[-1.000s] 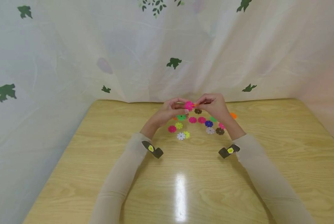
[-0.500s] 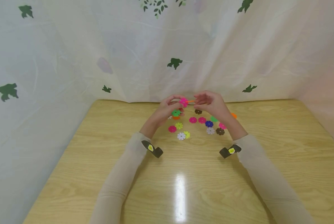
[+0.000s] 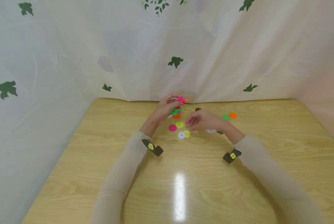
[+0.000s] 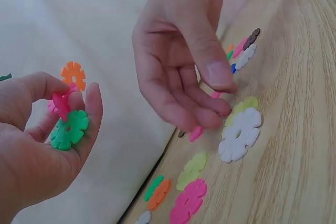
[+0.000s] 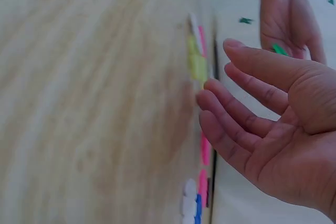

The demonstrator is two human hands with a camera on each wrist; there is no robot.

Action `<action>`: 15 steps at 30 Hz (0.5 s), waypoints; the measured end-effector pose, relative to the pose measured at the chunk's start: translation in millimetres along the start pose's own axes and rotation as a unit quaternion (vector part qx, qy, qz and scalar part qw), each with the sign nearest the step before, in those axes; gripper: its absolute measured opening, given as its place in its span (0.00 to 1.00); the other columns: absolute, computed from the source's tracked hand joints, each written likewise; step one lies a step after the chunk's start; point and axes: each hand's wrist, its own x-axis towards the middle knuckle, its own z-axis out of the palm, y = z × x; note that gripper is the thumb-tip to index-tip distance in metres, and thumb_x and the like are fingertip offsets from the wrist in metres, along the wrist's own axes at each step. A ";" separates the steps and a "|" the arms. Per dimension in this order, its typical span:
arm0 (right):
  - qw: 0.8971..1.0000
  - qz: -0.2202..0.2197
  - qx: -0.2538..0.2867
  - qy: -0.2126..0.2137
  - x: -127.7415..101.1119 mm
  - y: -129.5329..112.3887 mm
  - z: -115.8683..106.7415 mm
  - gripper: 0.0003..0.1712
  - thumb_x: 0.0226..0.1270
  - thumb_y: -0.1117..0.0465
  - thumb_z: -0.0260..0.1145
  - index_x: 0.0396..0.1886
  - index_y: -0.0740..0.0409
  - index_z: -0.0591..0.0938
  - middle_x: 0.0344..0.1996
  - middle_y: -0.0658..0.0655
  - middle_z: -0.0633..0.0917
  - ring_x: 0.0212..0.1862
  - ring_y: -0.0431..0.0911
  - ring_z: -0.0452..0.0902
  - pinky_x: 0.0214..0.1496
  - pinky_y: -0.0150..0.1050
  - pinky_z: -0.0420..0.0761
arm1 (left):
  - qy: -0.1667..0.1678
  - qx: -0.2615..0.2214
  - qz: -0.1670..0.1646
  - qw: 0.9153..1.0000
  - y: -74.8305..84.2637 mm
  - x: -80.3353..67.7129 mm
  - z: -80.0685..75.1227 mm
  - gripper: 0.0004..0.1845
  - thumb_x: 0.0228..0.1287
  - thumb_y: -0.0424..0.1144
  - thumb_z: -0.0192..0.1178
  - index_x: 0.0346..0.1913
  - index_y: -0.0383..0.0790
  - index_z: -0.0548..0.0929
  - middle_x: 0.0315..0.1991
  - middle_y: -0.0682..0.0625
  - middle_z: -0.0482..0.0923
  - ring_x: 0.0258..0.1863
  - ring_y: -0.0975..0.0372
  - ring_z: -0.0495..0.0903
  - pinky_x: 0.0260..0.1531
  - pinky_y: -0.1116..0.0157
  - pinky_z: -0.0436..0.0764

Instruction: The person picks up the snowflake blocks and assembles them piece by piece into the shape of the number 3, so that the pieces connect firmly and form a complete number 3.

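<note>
Discs (image 4: 70, 131), flower-shaped, in green, pink and orange, are pinched together by the left hand (image 3: 164, 111), raised above the table (image 3: 85, 174). The right hand (image 3: 203, 120), unladen with fingers loosely bent, hangs near a white disc (image 4: 240, 136) partly covering a yellow disc (image 4: 251, 103). Behind falls a patterned curtain (image 3: 133, 40).

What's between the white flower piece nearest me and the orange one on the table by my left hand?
A yellow flower piece lies between the white piece and the orange piece; both the head and left wrist views show it.
</note>
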 end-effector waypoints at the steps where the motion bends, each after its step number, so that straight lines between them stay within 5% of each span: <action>1: 1.000 -0.007 -0.005 -0.012 1.2 -0.5 3.5 0.17 0.64 0.67 0.74 0.51 0.69 0.83 0.44 0.66 0.86 0.45 0.50 0.83 0.48 0.33 0.85 | 0.000 -0.003 0.002 1.000 0.1 -0.1 -0.2 0.08 0.72 0.29 0.58 0.50 0.40 0.78 0.42 0.42 0.82 0.31 0.62 0.78 0.38 0.66 0.88; 8: 0.996 -0.055 -0.056 -0.049 10.0 -4.3 22.7 0.21 0.61 0.66 0.76 0.54 0.64 0.86 0.39 0.63 0.82 0.37 0.46 0.73 0.40 0.32 0.76 | -0.003 -0.008 0.016 1.000 0.7 -0.9 -1.9 0.08 0.74 0.29 0.55 0.49 0.44 0.76 0.34 0.50 0.81 0.28 0.63 0.76 0.28 0.71 0.81; 15: 0.995 -0.035 -0.080 -0.046 8.9 -9.2 28.4 0.18 0.59 0.66 0.77 0.50 0.62 0.88 0.37 0.60 0.79 0.37 0.48 0.68 0.39 0.32 0.71 | -0.011 0.009 0.020 1.000 0.7 -1.7 -3.1 0.12 0.75 0.30 0.54 0.57 0.35 0.73 0.34 0.50 0.80 0.27 0.63 0.76 0.25 0.72 0.81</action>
